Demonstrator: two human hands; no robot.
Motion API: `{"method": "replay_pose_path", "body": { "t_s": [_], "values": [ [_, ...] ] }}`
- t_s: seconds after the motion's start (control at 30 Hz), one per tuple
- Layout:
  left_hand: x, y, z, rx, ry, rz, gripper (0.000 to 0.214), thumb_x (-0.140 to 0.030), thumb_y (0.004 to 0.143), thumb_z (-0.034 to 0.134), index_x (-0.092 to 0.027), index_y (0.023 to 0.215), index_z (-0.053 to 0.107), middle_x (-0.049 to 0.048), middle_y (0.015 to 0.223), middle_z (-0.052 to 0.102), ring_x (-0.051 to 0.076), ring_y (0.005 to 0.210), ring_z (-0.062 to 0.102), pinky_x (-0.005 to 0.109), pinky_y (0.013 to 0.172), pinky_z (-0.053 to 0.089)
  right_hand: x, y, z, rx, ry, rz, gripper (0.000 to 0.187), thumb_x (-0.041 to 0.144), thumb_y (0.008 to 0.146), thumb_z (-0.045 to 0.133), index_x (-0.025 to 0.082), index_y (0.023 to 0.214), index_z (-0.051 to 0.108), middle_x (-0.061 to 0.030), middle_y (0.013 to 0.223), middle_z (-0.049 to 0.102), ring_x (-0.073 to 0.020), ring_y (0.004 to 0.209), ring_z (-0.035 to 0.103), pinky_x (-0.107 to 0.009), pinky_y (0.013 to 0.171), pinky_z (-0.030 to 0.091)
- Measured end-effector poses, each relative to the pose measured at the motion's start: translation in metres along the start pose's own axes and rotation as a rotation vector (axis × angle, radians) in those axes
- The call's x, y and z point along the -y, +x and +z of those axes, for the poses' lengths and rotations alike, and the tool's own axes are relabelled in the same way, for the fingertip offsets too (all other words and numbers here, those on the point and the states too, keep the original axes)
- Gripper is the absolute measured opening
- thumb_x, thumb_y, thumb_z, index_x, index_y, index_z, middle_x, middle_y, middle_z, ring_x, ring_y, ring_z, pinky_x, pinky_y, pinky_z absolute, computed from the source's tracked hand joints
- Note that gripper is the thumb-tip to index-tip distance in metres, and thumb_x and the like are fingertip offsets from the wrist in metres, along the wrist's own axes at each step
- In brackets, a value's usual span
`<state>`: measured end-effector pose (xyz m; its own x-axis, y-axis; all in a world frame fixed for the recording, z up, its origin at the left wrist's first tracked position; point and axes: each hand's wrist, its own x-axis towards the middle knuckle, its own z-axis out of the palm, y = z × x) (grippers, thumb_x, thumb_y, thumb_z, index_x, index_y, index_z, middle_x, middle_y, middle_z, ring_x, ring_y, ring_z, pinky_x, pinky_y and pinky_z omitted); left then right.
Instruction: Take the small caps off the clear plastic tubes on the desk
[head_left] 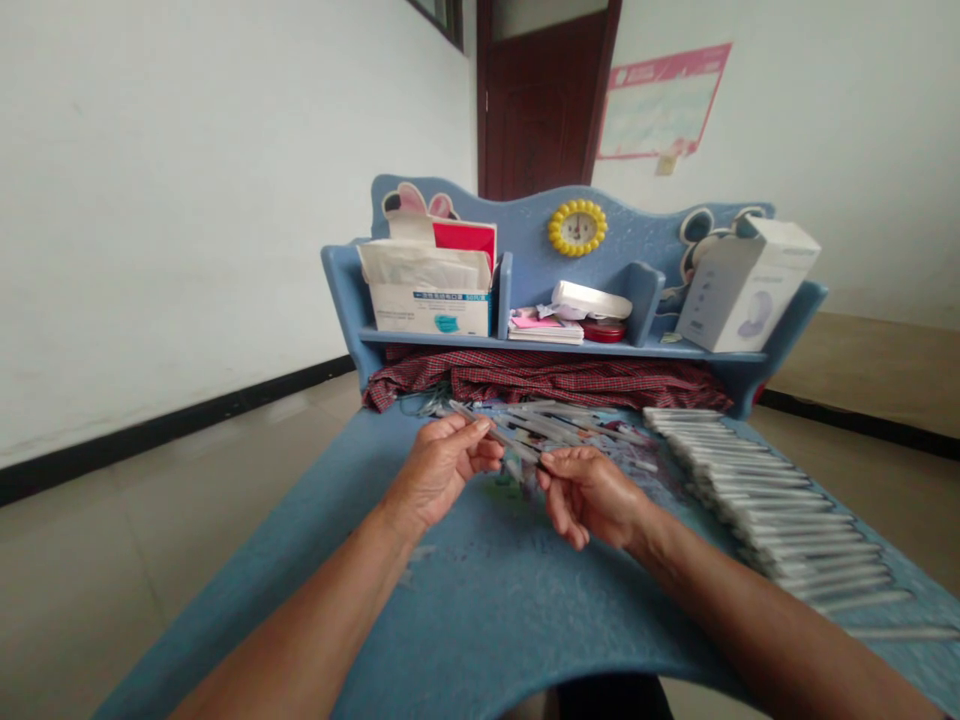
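Over the blue desk (480, 600), my left hand (442, 465) pinches one end of a thin grey stick-like piece (504, 440) between thumb and fingers. My right hand (589, 495) is closed on the other end of the same piece, fingers curled under. Just behind both hands lies a loose pile of similar grey sticks (555, 422). A long neat row of finished white-grey sticks (765, 500) runs along the desk's right side.
A red checked cloth (547, 378) lies bunched under the desk's shelf. On the shelf stand a box of face masks (427, 290), a stack of papers (546, 326), a white carton (742, 285) and a small yellow clock (577, 227). A dark door (544, 100) is behind.
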<state>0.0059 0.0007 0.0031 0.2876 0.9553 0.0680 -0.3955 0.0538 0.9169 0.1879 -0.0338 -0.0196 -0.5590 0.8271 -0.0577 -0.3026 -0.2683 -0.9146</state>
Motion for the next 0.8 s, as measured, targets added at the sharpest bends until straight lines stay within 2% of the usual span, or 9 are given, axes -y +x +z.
{"method": "replay_pose_path", "body": {
  "t_s": [0.17,0.27,0.4,0.63,0.8],
  "values": [
    [-0.002,-0.001,0.0,0.048,-0.043,0.005,0.005,-0.011,0.074,0.056,-0.01,0.078,0.058,0.0039,0.063,0.064,0.011,0.054,0.06,0.022,0.054,0.051,0.001,-0.002,0.0,0.016,-0.002,-0.025,0.029,0.042,0.078,0.048,0.014,0.068,0.05,-0.0004,0.038,0.058,-0.0108,0.024,0.046,-0.016,0.024,0.03],
    [-0.001,0.001,-0.002,0.028,-0.042,0.006,0.005,-0.013,0.073,0.058,-0.01,0.077,0.057,0.004,0.064,0.064,0.011,0.053,0.06,0.022,0.054,0.051,0.0,-0.002,0.002,-0.057,-0.088,-0.052,0.032,0.046,0.076,0.052,0.014,0.068,0.049,-0.0002,0.039,0.058,-0.0102,0.025,0.047,-0.015,0.024,0.029],
    [0.001,0.004,-0.005,-0.066,-0.033,0.007,0.004,-0.013,0.074,0.057,-0.011,0.075,0.055,0.0035,0.063,0.063,0.01,0.051,0.059,0.021,0.051,0.051,-0.003,0.001,0.004,-0.176,-0.264,-0.087,0.034,0.047,0.071,0.057,0.015,0.068,0.047,0.0006,0.042,0.059,-0.0094,0.028,0.048,-0.015,0.026,0.029],
    [-0.001,0.007,-0.009,-0.163,-0.074,0.009,0.003,-0.009,0.074,0.055,-0.01,0.073,0.053,0.0023,0.059,0.062,0.011,0.052,0.061,0.023,0.051,0.051,-0.012,0.005,0.004,-0.335,-0.714,-0.072,0.023,0.039,0.074,0.053,0.017,0.068,0.049,0.0051,0.043,0.052,-0.0065,0.029,0.043,-0.017,0.03,0.027],
    [-0.002,0.011,-0.015,-0.24,-0.134,0.035,0.006,-0.007,0.074,0.055,-0.01,0.069,0.052,0.0024,0.057,0.062,0.012,0.053,0.061,0.023,0.052,0.051,-0.016,0.005,-0.005,-0.31,-1.116,-0.148,0.018,0.031,0.075,0.053,0.017,0.064,0.053,0.0047,0.045,0.047,-0.0056,0.039,0.04,-0.019,0.04,0.025]
  ]
}}
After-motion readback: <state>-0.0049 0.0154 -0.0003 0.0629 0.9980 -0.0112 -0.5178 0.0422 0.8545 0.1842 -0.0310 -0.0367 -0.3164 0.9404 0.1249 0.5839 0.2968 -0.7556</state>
